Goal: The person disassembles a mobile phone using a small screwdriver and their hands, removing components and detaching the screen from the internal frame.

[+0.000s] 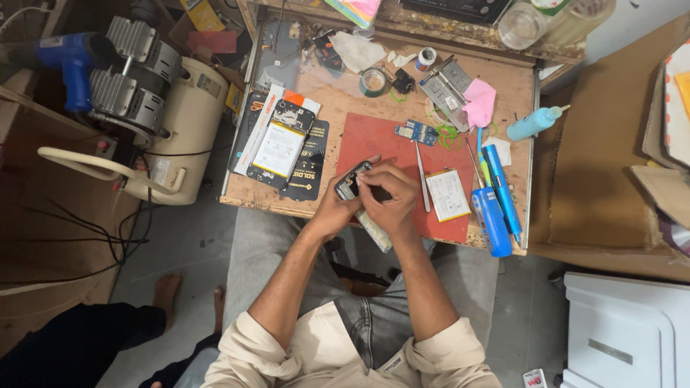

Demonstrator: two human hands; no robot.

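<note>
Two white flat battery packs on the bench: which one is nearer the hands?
The battery pack on the red mat, just beside the right hand. The other battery pack lies on the dark packages at the bench's left edge, farther from the left hand.

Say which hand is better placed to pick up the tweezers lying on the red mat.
Probably the right hand. It works on top of the opened phone, with the tweezers just beside it on the red mat. The left hand grips the phone from the far side.
</note>
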